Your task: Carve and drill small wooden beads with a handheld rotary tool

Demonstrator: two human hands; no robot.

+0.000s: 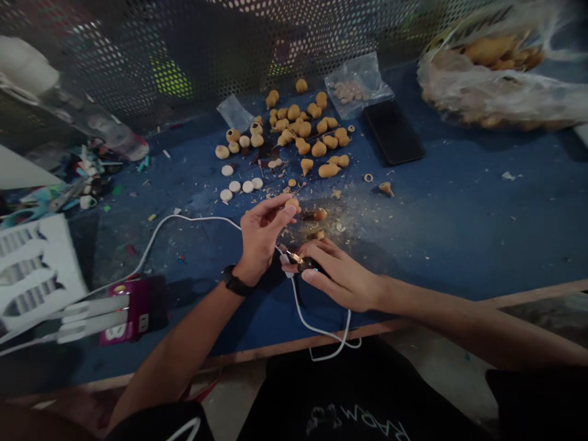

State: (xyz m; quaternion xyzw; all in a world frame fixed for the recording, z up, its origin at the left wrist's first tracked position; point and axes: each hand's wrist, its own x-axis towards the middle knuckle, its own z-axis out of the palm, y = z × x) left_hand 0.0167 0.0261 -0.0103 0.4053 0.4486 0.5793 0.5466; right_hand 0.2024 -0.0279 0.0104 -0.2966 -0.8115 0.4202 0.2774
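Tan gourd sits pinched by the left hand, just above a black corded tool, probably a small drill, clamped in the right hand; many more gourds lie heaped beyond, white discs beside them.

The only view looks out from the person's head, facing forward and steeply down over the bench. It sits close above the left hand and right hand, near frame centre. The person's black shirt shows at 6 o'clock, and a perforated metal screen stands at 12 o'clock.
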